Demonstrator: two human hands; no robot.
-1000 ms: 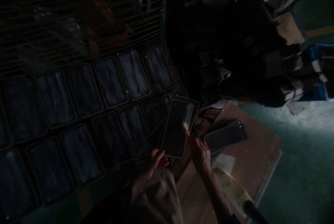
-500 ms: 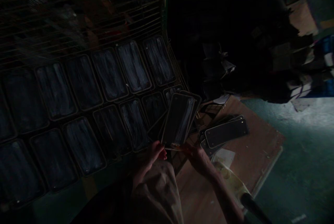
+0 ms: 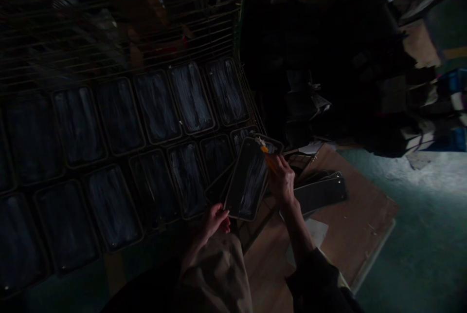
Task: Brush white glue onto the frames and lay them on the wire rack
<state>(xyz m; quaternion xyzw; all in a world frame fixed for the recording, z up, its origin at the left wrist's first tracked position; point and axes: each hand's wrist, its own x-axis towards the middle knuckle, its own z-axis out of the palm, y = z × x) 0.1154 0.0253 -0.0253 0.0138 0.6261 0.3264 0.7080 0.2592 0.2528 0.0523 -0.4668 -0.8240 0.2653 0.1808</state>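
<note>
- The left hand (image 3: pixel 213 220) is low, its thumb lying over the curled fingers (image 3: pixel 226 226) in a pinch.
- The left forearm (image 3: pixel 191 250) slants up and inward from the bottom, fading into shadow toward the elbow.
- The right hand (image 3: pixel 281 179) is higher and farther out, its back and knuckles facing up, fingers closed in a grip.
- The right forearm (image 3: pixel 301 235) rises toward the upper left, bare up to a dark sleeve (image 3: pixel 315 276).
- Both hands are bare and well apart.

The room is dim. Green floor (image 3: pixel 419 249) beside a wooden worktop (image 3: pixel 359 225) catches pale glare (image 3: pixel 438 163) at the right edge; wire mesh (image 3: pixel 215 40) fills the upper left.
</note>
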